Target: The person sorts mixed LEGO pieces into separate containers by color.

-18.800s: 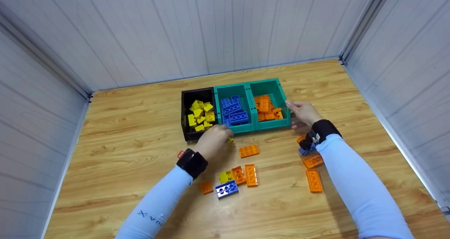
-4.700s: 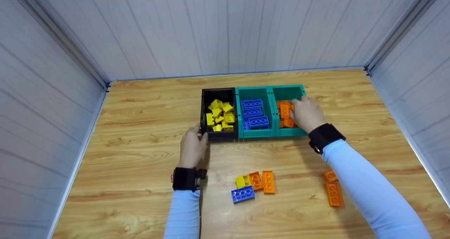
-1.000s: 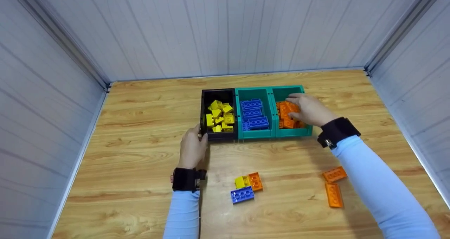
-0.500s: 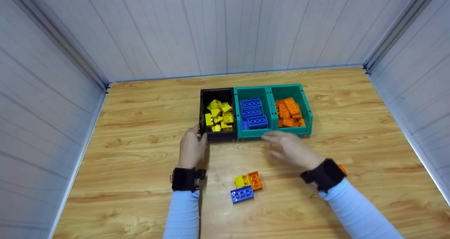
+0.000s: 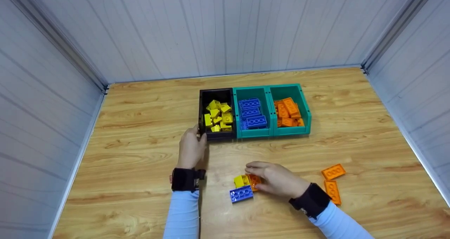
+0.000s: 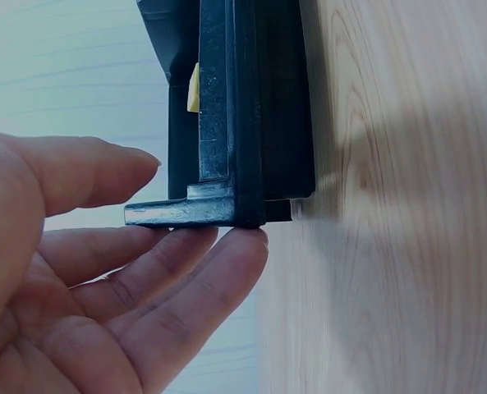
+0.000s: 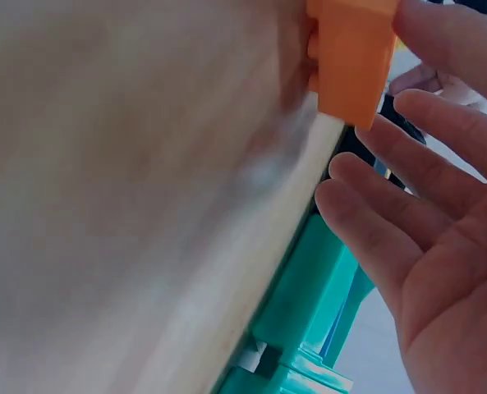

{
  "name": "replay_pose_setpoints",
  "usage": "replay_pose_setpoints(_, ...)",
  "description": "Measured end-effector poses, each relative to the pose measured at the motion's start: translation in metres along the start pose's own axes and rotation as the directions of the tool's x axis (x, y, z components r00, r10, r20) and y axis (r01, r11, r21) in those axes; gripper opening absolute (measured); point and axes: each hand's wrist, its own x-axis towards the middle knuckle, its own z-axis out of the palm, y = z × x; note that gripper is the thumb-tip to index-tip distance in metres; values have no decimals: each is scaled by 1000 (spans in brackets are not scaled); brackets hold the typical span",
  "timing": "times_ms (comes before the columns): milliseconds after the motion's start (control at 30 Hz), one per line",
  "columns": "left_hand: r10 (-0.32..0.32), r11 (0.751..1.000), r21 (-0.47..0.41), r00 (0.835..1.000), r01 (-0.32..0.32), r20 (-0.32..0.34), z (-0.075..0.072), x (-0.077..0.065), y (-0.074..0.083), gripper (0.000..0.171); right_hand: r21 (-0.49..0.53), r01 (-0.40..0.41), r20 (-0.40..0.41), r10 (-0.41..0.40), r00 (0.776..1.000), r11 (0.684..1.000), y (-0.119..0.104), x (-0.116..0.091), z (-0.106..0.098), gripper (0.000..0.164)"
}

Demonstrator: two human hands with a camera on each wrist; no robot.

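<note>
My left hand (image 5: pixel 191 148) holds the front left corner of the black bin (image 5: pixel 221 136); in the left wrist view its fingertips (image 6: pixel 241 246) press one side of the bin's edge, the thumb over the other. Yellow bricks (image 5: pixel 215 113) fill that bin. My right hand (image 5: pixel 279 178) is low over the table, thumb and spread fingers either side of an orange brick (image 5: pixel 254 180), fingertips right at it in the right wrist view. A yellow brick (image 5: pixel 239 181) and a blue brick (image 5: pixel 241 194) lie close against that orange one.
Joined to the black bin are a green bin (image 5: pixel 254 134) of blue bricks (image 5: pixel 250 111) and another green bin (image 5: pixel 292 131) of orange bricks (image 5: pixel 287 107). Two orange bricks, one angled (image 5: pixel 333 171) and one lengthwise (image 5: pixel 332 192), lie at the right. White panels (image 5: pixel 225 31) enclose the table.
Several loose bricks have left the table since the oldest frame. Over the last second my right hand left the orange bricks' bin and came down to the front cluster. My left hand stayed put.
</note>
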Motion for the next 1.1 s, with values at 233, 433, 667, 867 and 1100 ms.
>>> replay_pose_setpoints(233,-16,1000,-25,1000,16,2,-1,0,0,50,-2,-21,-44,21,999,1000,-1,-4,6,46)
replay_pose_setpoints(433,-17,1000,-23,1000,17,8,0,0,-1,51,42,-68,-38,70,997,997,-2,-9,9,42)
replay_pose_setpoints(667,-21,999,-38,1000,21,7,0,-1,-1,49,25,-87,-78,89,993,996,-2,-13,7,42)
replay_pose_setpoints(867,1,1000,-27,1000,0,2,-1,0,0,48,16,-66,-92,67,993,998,-3,-17,8,50)
replay_pose_setpoints(1100,5,1000,-29,1000,-5,8,-1,-1,0,49,-47,-63,-132,56,990,997,2,-19,-2,55)
